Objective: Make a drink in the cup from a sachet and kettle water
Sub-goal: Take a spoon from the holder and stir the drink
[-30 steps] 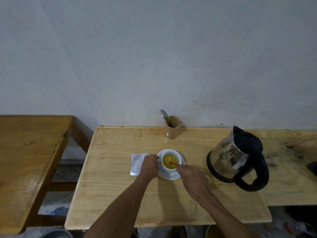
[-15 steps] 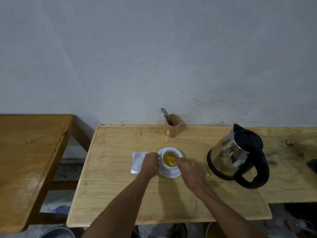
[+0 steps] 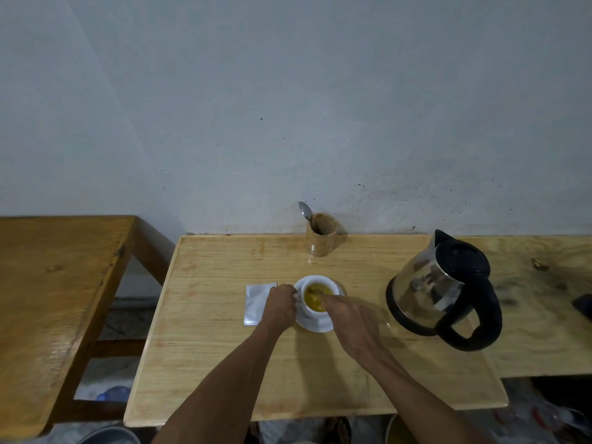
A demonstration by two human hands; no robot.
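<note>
Small white ceramic cup [image 3: 320, 302] sits on a white saucer [image 3: 315, 325] near the middle of the pale wooden table [image 3: 224, 363], filled with yellow-amber liquid; water and sachet contents judged already in. Left hand [image 3: 280, 304] pinches at the cup's left side, apparently on the handle, though the handle itself is hidden by the fingers. Right hand [image 3: 349, 318] reaches over the rim from the right, fingertips closed as if on a thin stirrer dipping into the drink; the implement is too small and blurred to confirm. Flat white sachet [image 3: 256, 304] lies just left of the saucer, partly under the left hand, judged emptied. Steel electric kettle with black handle and lid [image 3: 439, 290] stands upright well to the right, lid shut, set down. Wooden holder cup [image 3: 321, 233] with a metal spoon [image 3: 305, 211] sits at the wall behind. Stage: stirring, near the end; remaining seems only finishing the mix and withdrawing the hands.
</note>
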